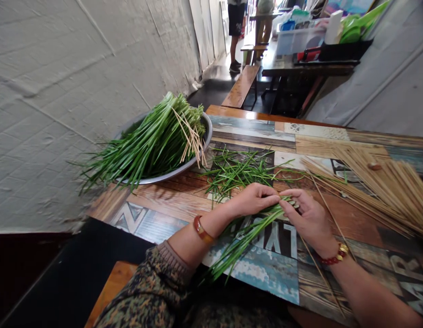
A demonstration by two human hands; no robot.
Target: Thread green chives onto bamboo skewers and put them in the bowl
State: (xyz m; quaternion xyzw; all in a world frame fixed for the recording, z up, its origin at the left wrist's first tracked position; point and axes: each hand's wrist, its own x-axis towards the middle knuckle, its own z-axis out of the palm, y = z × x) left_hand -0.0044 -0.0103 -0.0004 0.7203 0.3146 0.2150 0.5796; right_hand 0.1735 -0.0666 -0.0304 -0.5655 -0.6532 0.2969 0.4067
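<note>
Held chives (pixel 248 234): a slim bunch of long green blades, paler stem ends gathered at the upper right, tips slanting down toward the near edge of the tabletop (pixel 262 278); the gathered end is partly covered, so whether anything pierces it is hard to say.
Loose chives (pixel 240 171): thin green pieces strewn crisscross just beyond.
Basin chives (pixel 146 141): a thick heap in the metal basin (pixel 179 172), tips drooping over its left side, pale sticks jutting from the stem end.
Bamboo skewers (pixel 402 184): tan, thin, fanned out at the right, a few lying apart.
</note>
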